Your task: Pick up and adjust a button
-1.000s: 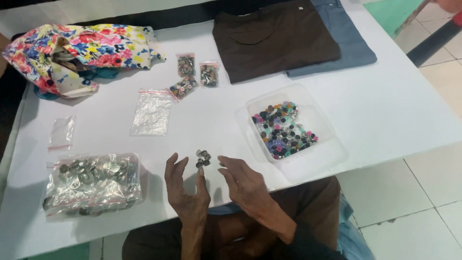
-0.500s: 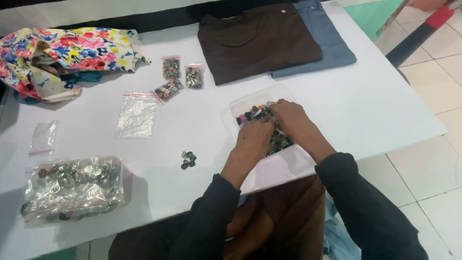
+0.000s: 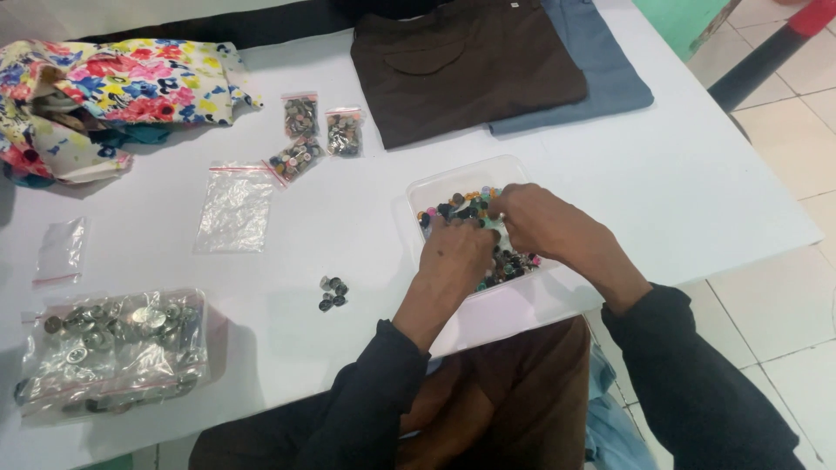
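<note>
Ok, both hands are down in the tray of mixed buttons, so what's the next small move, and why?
Probably pinch out a few dark metal buttons and carry them left to the small pile on the table. Both the left hand and right hand are already among the mixed buttons in the clear tray, and that pile holds only a handful.

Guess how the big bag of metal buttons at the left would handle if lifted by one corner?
The bag of metal buttons is thin clear plastic, so it would likely sag and its contents shift. It looks packed full, so probably heavy for its size. Pushed across the table, it should slide rather than roll.
</note>
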